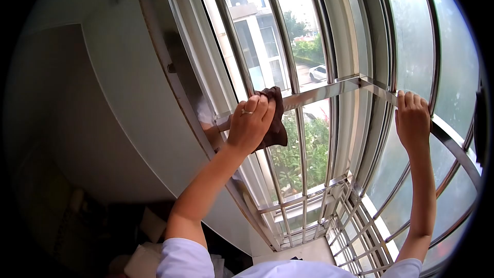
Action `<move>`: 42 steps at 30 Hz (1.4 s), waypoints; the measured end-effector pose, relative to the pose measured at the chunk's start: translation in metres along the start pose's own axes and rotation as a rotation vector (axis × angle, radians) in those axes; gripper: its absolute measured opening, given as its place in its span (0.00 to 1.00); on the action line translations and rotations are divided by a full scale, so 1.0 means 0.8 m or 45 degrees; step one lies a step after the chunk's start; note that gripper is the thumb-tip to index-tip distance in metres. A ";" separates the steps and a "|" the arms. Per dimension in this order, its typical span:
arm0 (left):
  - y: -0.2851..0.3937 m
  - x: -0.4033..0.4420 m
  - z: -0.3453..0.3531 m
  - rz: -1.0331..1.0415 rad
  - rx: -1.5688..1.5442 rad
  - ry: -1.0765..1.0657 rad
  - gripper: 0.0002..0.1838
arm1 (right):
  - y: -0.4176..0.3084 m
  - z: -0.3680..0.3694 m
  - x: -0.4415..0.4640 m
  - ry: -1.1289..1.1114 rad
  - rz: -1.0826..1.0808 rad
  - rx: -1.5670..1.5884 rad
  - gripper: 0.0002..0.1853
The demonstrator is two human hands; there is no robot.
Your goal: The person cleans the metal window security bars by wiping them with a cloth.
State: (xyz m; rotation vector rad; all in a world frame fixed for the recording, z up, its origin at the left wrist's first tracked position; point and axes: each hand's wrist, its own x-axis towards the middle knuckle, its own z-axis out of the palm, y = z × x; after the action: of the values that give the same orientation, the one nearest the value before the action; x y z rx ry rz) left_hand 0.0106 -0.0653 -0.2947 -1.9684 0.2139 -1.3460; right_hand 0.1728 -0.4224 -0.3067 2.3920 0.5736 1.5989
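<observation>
My left hand (250,125), with a ring on one finger, is closed round a dark brown cloth (276,129). The cloth is pressed against the flat metal crossbar (321,93) of the window bars, near its left end, and its loose part hangs below. My right hand (413,116) grips the crossbar on the right-hand side (380,89), fingers hooked over the top and the thumb hidden. Upright metal tubes (281,25) cross the window beside both hands.
Frosted panes (411,36) stand behind the bars on the right. A lower grille (329,216) sits above a pale ledge (311,255). On the left runs a plain wall (121,72). Outside are bushes (298,157) and a white car (318,73). Dim household items lie at lower left.
</observation>
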 end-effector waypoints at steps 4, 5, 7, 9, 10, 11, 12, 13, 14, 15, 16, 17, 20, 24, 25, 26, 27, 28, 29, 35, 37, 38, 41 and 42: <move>-0.002 -0.043 -0.024 -0.209 0.059 0.091 0.17 | -0.005 0.002 0.000 0.050 0.044 0.031 0.14; -0.005 -0.048 -0.031 -0.373 0.056 0.086 0.20 | -0.006 0.003 0.001 0.071 0.078 0.062 0.14; -0.016 -0.039 -0.036 -0.607 0.078 0.158 0.24 | -0.011 -0.005 0.003 0.084 0.105 0.087 0.15; -0.034 -0.028 -0.028 -0.640 -0.055 0.107 0.26 | -0.015 -0.017 0.008 -0.029 0.205 0.185 0.13; -0.041 -0.021 -0.023 -0.673 -0.189 0.062 0.28 | -0.020 -0.022 0.011 -0.026 0.199 0.188 0.13; -0.045 -0.012 -0.024 -0.676 -0.185 0.061 0.28 | -0.026 -0.028 0.012 0.256 0.207 0.426 0.11; -0.046 0.000 -0.028 -0.854 -0.453 -0.194 0.29 | -0.032 -0.034 0.014 0.541 0.213 0.661 0.10; -0.049 0.012 -0.034 -1.027 -0.722 -0.454 0.30 | -0.048 -0.031 0.017 0.618 0.274 0.960 0.08; -0.056 0.027 -0.041 -1.116 -0.788 -0.556 0.31 | -0.063 -0.038 0.021 0.596 0.178 1.136 0.08; -0.066 0.027 -0.028 -1.124 -0.785 -0.561 0.31 | -0.079 -0.048 0.027 0.573 0.081 1.308 0.08; -0.079 0.022 -0.009 -1.242 -1.205 -0.541 0.32 | -0.101 -0.051 0.035 0.451 0.021 1.580 0.09; -0.087 0.021 0.003 -1.342 -1.630 -0.510 0.32 | -0.126 -0.050 0.045 0.321 -0.040 1.849 0.10; -0.090 0.030 0.004 -1.538 -1.674 -0.623 0.30 | -0.195 -0.046 0.088 0.118 -0.187 2.114 0.13; -0.079 0.032 -0.010 -1.545 -1.794 -0.559 0.28 | -0.263 -0.058 0.132 0.198 -0.275 1.906 0.20; -0.079 0.031 -0.010 -1.551 -1.792 -0.555 0.28 | -0.279 -0.057 0.140 0.280 -0.289 1.793 0.22; -0.080 0.028 -0.008 -1.517 -1.821 -0.545 0.28 | -0.290 -0.056 0.146 0.158 -0.265 1.733 0.19; -0.081 0.025 -0.005 -1.483 -1.849 -0.534 0.27 | -0.287 -0.059 0.154 0.159 -0.271 1.735 0.19; -0.081 0.021 -0.003 -1.385 -1.731 -0.518 0.26 | -0.280 -0.062 0.163 -0.078 -0.265 1.775 0.17; -0.076 0.014 -0.004 -1.391 -1.729 -0.513 0.26 | -0.276 -0.063 0.168 -0.316 -0.259 1.804 0.16; -0.026 -0.023 -0.031 -0.507 0.024 -0.360 0.30 | -0.270 -0.060 0.141 0.297 -0.301 1.543 0.08; -0.017 -0.018 -0.034 -0.499 0.221 -0.436 0.24 | -0.267 -0.070 0.141 0.086 -0.220 1.514 0.07; -0.011 -0.014 -0.039 -0.501 0.200 -0.417 0.21 | -0.270 -0.067 0.146 0.086 -0.206 1.577 0.07; -0.001 -0.022 -0.051 -0.459 0.182 -0.392 0.16 | -0.279 -0.076 0.165 -0.137 -0.248 1.647 0.07; -0.004 -0.030 -0.052 -0.447 0.145 -0.336 0.16 | -0.290 -0.071 0.172 -0.141 -0.250 1.670 0.08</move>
State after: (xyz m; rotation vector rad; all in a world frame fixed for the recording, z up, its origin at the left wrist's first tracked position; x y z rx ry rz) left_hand -0.0365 -0.0706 -0.3028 -2.1256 -0.3403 -1.2572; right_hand 0.1199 -0.1565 -0.2574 2.9351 2.2753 1.0612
